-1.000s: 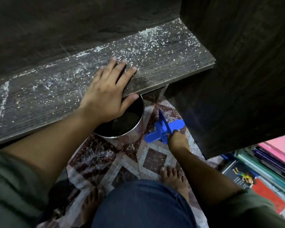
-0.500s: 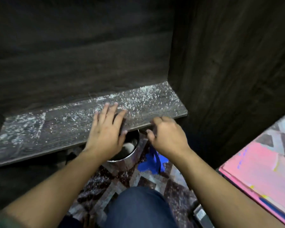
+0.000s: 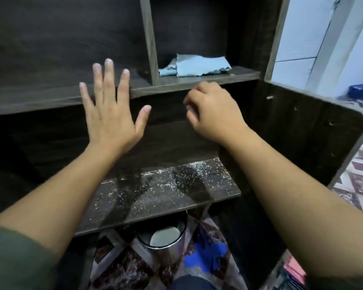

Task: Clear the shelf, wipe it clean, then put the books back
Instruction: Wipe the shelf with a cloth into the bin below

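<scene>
The dark wooden lower shelf [image 3: 155, 195] is bare of books and speckled with white dust and crumbs. My left hand [image 3: 111, 114] is raised in the air above it, fingers straight and spread, holding nothing. My right hand [image 3: 212, 114] hovers to its right with fingers curled in, nothing visible in it. On the upper shelf [image 3: 197, 82], in the right compartment, lies a crumpled light-blue cloth [image 3: 195, 64], just beyond my right hand. Some books [image 3: 291, 271] show at the bottom right edge.
Under the lower shelf stands a round metal bin [image 3: 161, 241] on the patterned floor [image 3: 356, 185], with a blue plastic dustpan [image 3: 208, 256] beside it. The cabinet's side panel [image 3: 302, 139] rises at the right. A vertical divider [image 3: 149, 38] splits the upper shelf.
Both hands have lifted off the dusty lower shelf up toward the upper shelf. The view tilted upward, revealing the blue cloth. The right hand left the dustpan on the floor.
</scene>
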The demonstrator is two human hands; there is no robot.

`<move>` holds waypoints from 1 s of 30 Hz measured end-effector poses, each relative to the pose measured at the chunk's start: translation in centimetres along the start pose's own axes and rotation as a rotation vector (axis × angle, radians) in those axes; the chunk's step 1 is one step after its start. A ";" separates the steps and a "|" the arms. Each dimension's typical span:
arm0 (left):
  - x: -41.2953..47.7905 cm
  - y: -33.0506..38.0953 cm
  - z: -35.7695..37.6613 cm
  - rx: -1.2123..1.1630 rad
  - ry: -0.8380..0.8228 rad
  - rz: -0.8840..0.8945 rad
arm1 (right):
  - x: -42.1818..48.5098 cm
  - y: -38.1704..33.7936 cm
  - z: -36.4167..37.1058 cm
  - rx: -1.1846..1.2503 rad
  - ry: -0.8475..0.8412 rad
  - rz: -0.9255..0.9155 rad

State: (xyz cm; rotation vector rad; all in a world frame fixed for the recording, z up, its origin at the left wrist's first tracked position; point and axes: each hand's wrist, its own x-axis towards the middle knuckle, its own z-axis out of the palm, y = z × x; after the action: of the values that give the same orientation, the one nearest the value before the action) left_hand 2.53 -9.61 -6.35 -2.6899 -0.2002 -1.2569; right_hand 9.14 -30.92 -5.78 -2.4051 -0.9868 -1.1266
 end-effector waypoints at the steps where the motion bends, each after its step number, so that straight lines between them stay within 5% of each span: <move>1: 0.7 -0.5 0.2 0.017 -0.018 -0.010 | 1.4 0.3 0.0 -0.016 0.039 -0.025; 6: 1.3 -1.5 1.5 0.048 -0.018 0.023 | 7.4 2.0 0.6 -0.128 0.070 -0.074; 13: 1.1 -1.9 2.0 0.019 0.048 0.058 | 11.7 5.5 0.5 -0.001 -0.523 0.340; 15: 1.2 -2.0 2.1 0.026 0.045 0.067 | 11.7 5.9 0.4 -0.001 -0.578 0.386; 20: 1.1 -1.8 2.0 0.041 0.006 0.050 | 10.5 4.1 -1.2 -0.108 -0.456 0.402; 26: 0.1 -2.1 1.1 0.016 -0.045 0.068 | 1.9 -1.8 -1.8 -0.141 -0.051 0.429; 30: -5.9 -1.6 2.1 -0.089 -0.074 0.102 | -5.8 -4.8 2.0 -0.059 -0.212 0.560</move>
State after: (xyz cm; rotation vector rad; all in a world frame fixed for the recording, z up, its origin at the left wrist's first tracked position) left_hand 0.05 -7.88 -12.09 -2.7850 -0.0159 -1.1642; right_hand 4.30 -29.09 -11.53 -2.6391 -0.2856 -0.7152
